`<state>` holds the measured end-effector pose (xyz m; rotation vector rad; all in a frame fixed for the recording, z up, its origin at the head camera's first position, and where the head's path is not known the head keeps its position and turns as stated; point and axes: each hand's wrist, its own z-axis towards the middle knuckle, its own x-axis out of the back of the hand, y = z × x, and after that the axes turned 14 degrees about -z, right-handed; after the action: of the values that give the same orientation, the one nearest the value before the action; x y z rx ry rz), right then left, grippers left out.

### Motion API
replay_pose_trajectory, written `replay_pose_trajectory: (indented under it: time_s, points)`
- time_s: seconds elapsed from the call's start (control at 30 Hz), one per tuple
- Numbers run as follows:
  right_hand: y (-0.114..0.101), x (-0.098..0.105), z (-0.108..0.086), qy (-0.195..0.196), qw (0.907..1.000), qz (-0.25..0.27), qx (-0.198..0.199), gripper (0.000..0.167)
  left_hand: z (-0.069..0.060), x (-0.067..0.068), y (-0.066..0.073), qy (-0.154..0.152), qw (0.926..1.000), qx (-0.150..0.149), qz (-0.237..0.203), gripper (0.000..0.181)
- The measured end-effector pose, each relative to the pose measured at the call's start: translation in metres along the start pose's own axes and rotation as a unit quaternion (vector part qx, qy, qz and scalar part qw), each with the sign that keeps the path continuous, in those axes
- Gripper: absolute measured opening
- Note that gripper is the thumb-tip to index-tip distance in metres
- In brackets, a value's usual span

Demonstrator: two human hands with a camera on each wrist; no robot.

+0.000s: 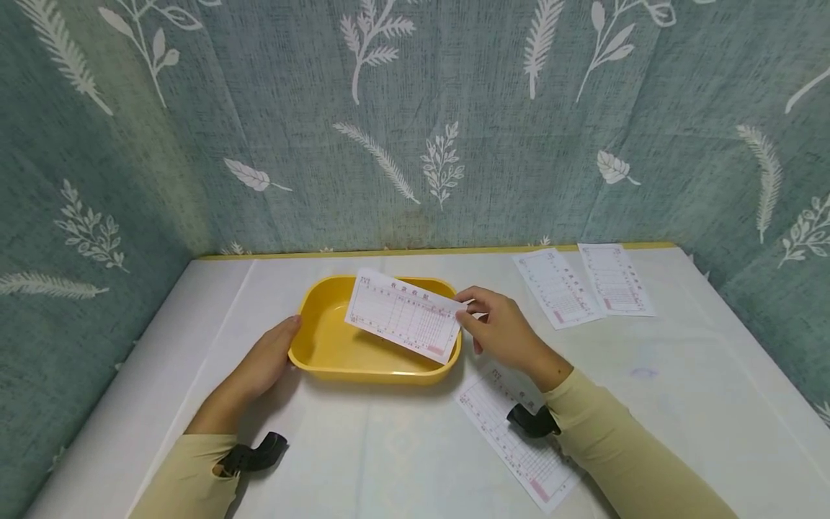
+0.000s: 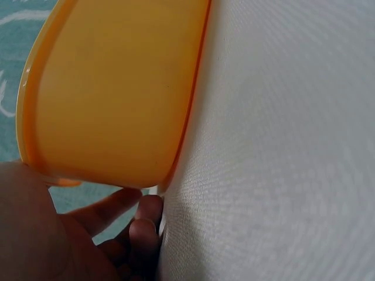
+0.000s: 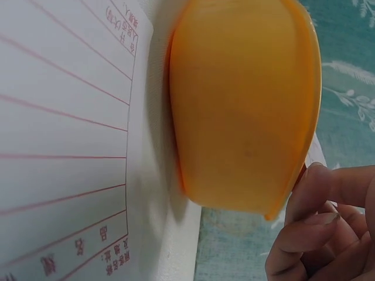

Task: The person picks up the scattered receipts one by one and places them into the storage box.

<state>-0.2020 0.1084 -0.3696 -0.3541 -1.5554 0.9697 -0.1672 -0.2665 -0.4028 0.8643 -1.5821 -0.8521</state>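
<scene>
Clearly, the weak point was the single-end grip: the right hand (image 1: 502,330) pinched the printed slip (image 1: 402,315) between thumb and fingers at its three o'clock edge, with no finger under the far end above the yellow tub (image 1: 324,335). The slip hung tilted, one corner over the rim near eleven o'clock and another close to the rim near four — so, released at that slant, it seemed liable to catch on the edge or slide out onto the tabletop (image 1: 363,447). A loosened pinch looked the likeliest cause.

The left hand (image 1: 264,360) held the tub at nine o'clock, thumb at the rim and fingers near the lower wall; had that hold slackened, a bump from the other side could have skewed the tub. Another loose slip (image 1: 496,429) lay at four o'clock, beneath the right sleeve (image 1: 625,450) and its black wrist mount (image 1: 534,422) — whether they touched could not be told, but a low sweep of that arm might have dragged or creased it. The two slips (image 1: 559,288) between two and three o'clock lay apart, seemingly at less risk.
</scene>
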Motion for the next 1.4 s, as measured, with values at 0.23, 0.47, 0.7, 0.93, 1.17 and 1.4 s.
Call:
replay_pose_trajectory:
  time_s: [0.23, 0.47, 0.7, 0.93, 1.17, 1.4]
  points:
    - [-0.002, 0.000, 0.001, 0.006, 0.9998, -0.020, 0.003, 0.026, -0.001, 0.001, 0.001, -0.001, 1.0000, 0.007, -0.004, 0.071]
    - [-0.004, -0.003, 0.001, 0.020, 0.9976, -0.063, 0.022, 0.023, -0.003, 0.001, 0.001, -0.001, 0.9999, 0.012, -0.011, 0.072]
    - [-0.003, -0.007, 0.002, 0.013, 0.9964, -0.081, 0.021, 0.023, -0.003, -0.002, -0.002, -0.012, 0.9996, 0.016, -0.021, 0.073]
    - [-0.006, -0.010, 0.007, 0.002, 0.9952, -0.095, 0.025, 0.022, -0.002, -0.002, -0.003, 0.005, 0.9998, 0.015, -0.013, 0.069]
    - [-0.007, -0.014, 0.014, -0.004, 0.9951, -0.098, 0.007, 0.024, -0.004, -0.001, -0.003, 0.000, 0.9994, 0.018, -0.031, 0.072]
    - [-0.006, -0.017, 0.015, 0.008, 0.9938, -0.111, 0.009, 0.025, -0.002, -0.004, 0.000, -0.004, 0.9991, 0.026, -0.032, 0.072]
